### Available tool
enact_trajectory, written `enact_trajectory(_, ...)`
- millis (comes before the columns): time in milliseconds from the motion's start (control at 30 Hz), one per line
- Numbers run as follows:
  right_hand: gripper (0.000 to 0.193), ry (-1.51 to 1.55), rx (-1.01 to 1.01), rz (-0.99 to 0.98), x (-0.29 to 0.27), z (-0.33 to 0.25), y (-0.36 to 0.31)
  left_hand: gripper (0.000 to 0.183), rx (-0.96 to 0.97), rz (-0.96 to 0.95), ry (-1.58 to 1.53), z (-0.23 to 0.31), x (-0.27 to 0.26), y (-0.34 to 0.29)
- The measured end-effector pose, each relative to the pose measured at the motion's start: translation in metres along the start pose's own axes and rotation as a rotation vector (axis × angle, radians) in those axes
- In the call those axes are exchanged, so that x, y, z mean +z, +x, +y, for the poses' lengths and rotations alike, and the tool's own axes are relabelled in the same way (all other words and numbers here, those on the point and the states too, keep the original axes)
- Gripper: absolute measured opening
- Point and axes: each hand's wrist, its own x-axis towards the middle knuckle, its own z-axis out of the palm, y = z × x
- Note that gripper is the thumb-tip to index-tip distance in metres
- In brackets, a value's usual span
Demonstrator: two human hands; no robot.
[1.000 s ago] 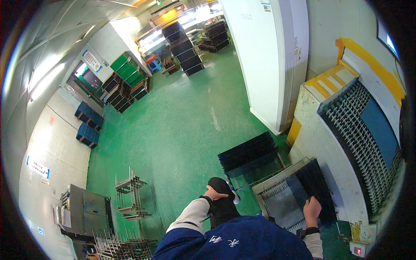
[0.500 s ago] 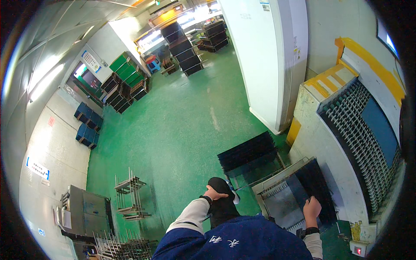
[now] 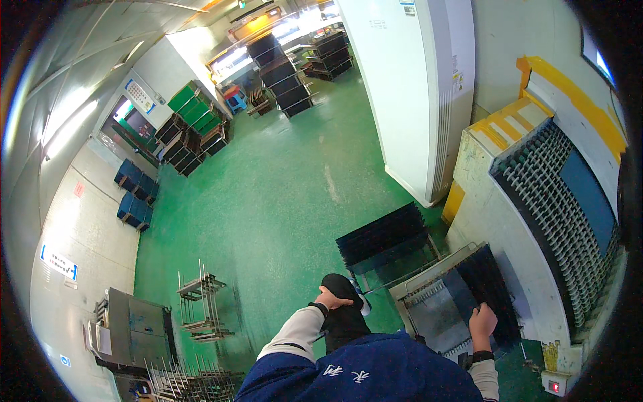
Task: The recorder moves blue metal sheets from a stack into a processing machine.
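My left hand (image 3: 333, 299) rests on my black-trousered knee (image 3: 340, 285), thumb and fingers apart and holding nothing. At the right, my right hand (image 3: 482, 322) is closed at the edge of a thin dark blue-grey panel (image 3: 459, 293). That panel leans in a metal rack (image 3: 429, 315) with toothed edges, beside a tight row of black panels (image 3: 492, 285). The fingertips of my right hand are partly hidden, so how far they wrap round the panel does not show.
A second rack of dark panels (image 3: 382, 234) stands just ahead. At right is a roller conveyor (image 3: 562, 201) carrying a blue panel (image 3: 589, 194). A tall white cabinet (image 3: 408, 100) rises beyond. Metal frames (image 3: 201, 301) stand on the green floor (image 3: 268, 201) at left.
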Motion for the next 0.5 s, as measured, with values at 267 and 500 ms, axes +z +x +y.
enact_trajectory(267, 0.023, -0.001, 0.026, -0.033, -0.002, -0.001, 0.001, 0.156, -0.066, -0.07, 0.008, 0.011, -0.007, -0.012)
enact_trajectory(500, 0.023, 0.008, 0.02, -0.025, 0.002, 0.002, 0.001, 0.154, -0.056, -0.037, 0.006, 0.009, -0.007, -0.015)
